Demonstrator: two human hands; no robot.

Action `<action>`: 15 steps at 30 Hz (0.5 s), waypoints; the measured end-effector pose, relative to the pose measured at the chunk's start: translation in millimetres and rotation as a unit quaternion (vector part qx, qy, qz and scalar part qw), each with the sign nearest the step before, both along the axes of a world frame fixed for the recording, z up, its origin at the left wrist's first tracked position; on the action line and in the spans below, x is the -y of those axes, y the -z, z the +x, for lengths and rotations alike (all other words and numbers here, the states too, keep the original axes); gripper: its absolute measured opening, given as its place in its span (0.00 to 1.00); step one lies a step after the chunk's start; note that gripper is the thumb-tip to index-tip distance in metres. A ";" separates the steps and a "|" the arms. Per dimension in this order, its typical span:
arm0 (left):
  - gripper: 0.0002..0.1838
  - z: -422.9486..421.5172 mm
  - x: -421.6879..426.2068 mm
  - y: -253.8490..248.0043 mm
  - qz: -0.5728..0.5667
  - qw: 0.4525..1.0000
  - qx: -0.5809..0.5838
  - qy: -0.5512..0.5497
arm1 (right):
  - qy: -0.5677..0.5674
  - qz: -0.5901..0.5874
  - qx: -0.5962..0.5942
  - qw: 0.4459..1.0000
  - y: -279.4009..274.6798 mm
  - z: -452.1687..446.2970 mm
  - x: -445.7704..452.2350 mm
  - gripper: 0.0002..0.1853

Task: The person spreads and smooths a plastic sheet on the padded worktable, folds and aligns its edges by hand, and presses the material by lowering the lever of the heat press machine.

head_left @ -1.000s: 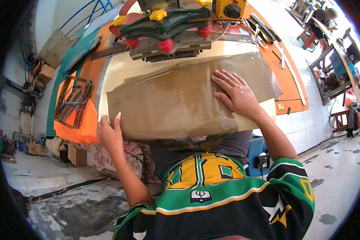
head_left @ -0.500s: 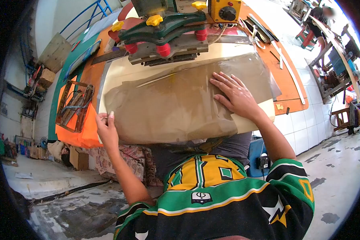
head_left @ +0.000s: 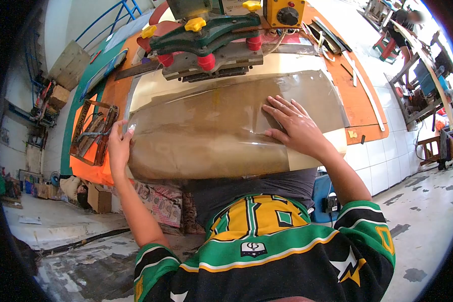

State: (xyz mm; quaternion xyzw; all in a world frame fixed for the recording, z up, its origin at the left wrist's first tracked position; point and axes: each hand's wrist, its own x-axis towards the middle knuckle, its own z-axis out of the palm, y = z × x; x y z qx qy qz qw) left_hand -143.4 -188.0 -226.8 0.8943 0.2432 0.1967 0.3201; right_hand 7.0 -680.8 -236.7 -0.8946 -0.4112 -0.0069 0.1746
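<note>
Left hand (head_left: 119,151) pinches left edge of brown translucent sheet (head_left: 206,121). Right hand (head_left: 298,130) lies flat, palm down, on right part of sheet. Pale board (head_left: 302,61) underneath, on orange-topped bench (head_left: 356,95). Press head (head_left: 206,43) with yellow knobs (head_left: 195,24) beyond sheet. Yellow control box (head_left: 285,14) beside it. Rusty metal frame (head_left: 101,151) at left, on orange material (head_left: 93,172). Another person (head_left: 399,36) at far right, near red stool (head_left: 387,49).

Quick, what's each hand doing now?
Left hand: partly curled at the left edge of the sheet; whether it grips can't be told.
Right hand: open, palm-down on the sheet.
</note>
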 end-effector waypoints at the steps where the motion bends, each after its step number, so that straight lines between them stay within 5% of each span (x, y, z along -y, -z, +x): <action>1: 0.22 -3.1 -5.9 6.5 -0.051 0.998 0.013 0.021 | 0.000 0.001 -0.001 1.000 2.2 0.1 0.7 0.37; 5: 0.25 -26.1 11.8 10.2 -0.145 0.988 0.004 0.054 | 0.012 0.015 0.015 1.000 7.0 5.2 6.2 0.37; 11: 0.43 -68.5 51.7 1.8 -0.275 0.957 0.054 0.074 | 0.037 0.000 0.017 0.999 10.2 16.2 9.5 0.37; 15: 0.45 -98.1 70.9 7.9 -0.274 0.957 0.052 0.084 | 0.045 -0.002 0.016 0.999 8.3 14.2 8.8 0.37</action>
